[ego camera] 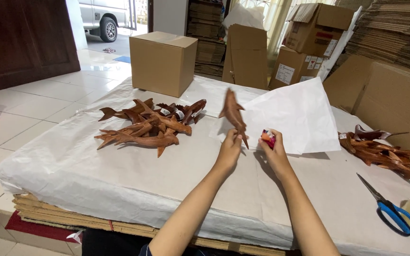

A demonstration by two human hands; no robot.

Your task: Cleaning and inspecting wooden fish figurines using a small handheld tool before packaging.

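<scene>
Hands at work over a paper-covered worktop: our left hand pinches the tail of a carved wooden dolphin, fingers closed on it and holding it upright just in front of the white wrapping sheet. Our right hand, beside the dolphin, has its fingers closed around a small red-and-pink item. More carvings lie piled left of the dolphin. We judge this the labelling or wrapping stage; laying the piece on the sheet calls for a steady grip.
</scene>
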